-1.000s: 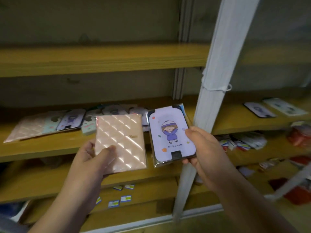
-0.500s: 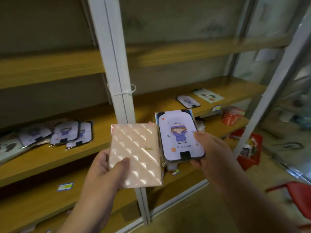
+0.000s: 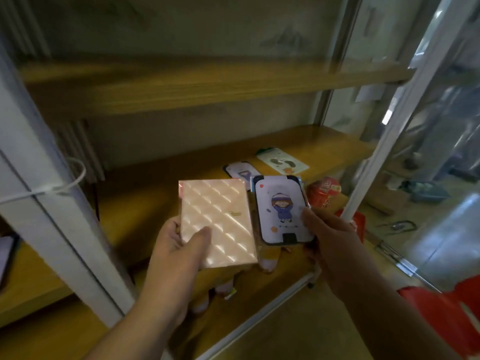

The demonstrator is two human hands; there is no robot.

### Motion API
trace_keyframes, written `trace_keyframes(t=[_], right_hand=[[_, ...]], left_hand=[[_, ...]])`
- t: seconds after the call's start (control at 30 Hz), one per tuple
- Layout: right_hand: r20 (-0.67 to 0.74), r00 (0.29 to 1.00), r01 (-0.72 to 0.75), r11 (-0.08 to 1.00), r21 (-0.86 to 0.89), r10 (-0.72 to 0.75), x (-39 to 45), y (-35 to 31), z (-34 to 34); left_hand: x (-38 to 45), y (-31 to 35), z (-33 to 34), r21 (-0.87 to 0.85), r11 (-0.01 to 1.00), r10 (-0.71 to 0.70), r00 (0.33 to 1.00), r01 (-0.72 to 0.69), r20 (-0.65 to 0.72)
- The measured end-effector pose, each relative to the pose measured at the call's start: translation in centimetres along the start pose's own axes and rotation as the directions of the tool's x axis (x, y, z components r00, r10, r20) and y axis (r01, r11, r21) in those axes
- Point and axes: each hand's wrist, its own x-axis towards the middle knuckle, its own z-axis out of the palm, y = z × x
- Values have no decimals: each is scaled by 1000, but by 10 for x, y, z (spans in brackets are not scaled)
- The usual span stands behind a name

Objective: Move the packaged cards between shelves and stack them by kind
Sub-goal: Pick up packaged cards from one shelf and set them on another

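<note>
My left hand (image 3: 172, 252) grips a pink quilted card pack (image 3: 217, 220), thumb on its front. Beside it, my right hand (image 3: 328, 239) holds a purple cartoon card pack (image 3: 281, 213) that shows a figure in a hat. Both packs hover in front of the middle wooden shelf (image 3: 145, 201). On that shelf lie another purple cartoon pack (image 3: 237, 171), partly hidden behind the held ones, and a pale green pack (image 3: 283, 162) further right.
A white upright post (image 3: 49, 193) with a cable tie stands at the left, another post (image 3: 397, 120) at the right. A red package (image 3: 326, 190) sits on the lower shelf. A red object (image 3: 446, 313) lies at the bottom right, above the floor.
The view has swung to the right along the shelves with both packs held as before. The left shelf's row of packs has left the view; the two packs on the right shelf are now close.
</note>
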Motion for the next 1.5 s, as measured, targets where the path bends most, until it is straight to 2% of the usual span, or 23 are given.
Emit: trace_keyframes(t=[0.13,0.4,0.6,0.73,0.83,0.9,1.1,1.2,1.3,1.5], right_hand=[[-22,999,-40,995,-89,38,71,-2,6],[130,992,61,895,-441,-3,171,-8,31],[311,949,261,671,-694,-48,227,-13,68],[351,920,390,522,-758,-177,244,-4,73],[420,885,466,373,-802,-202,253,0,67],[479,853,522,310,-795,-208,261,-3,61],[630,725,685,378,-622,-278,293,-16,9],[658,664,748,336,-573,-355,320,-28,-34],[639,680,732,280,-622,-360,349,-38,-82],[600,751,660,286,-695,-274,396,-61,-169]], left_hand=[[48,-10,12,-60,997,-43,998,40,-49],[97,-13,25,-75,996,-73,969,56,-236],[106,-7,33,-102,995,-40,954,10,-298],[106,-10,47,-93,995,-10,925,-28,-380],[105,-9,66,-72,996,10,910,-43,-415],[107,-9,82,-41,998,33,898,-57,-439],[122,-12,140,-20,998,46,866,-64,-498],[139,-15,174,1,997,66,854,-77,-515],[158,-21,217,11,999,42,863,-42,-503],[208,-38,302,-16,999,-41,921,38,-387]])
